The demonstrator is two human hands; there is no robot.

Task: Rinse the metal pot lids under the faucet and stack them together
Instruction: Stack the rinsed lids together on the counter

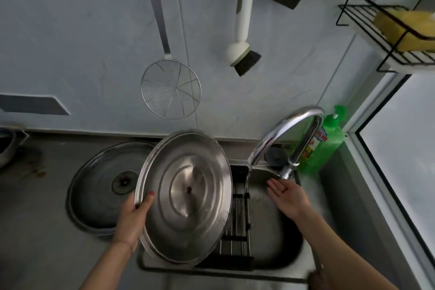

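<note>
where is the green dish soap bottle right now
In the head view, the green dish soap bottle stands at the right, in the back corner of the counter just behind the chrome faucet, beside the window frame.

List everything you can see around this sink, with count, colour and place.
Pot lid: one, steel, held tilted over sink's left edge.
Second lid: one, steel, flat on counter, left.
Faucet: one, chrome, running.
Sink: one, steel, centre.
Rack: one, black and metal, in sink.
Soap bottle: one, green, behind faucet.
Skimmer: one, steel, on wall.
Brush: one, white, on wall.
Sponge: one, yellow, wire shelf.
Left hand: grips lid rim.
Right hand: open beside stream.
</note>
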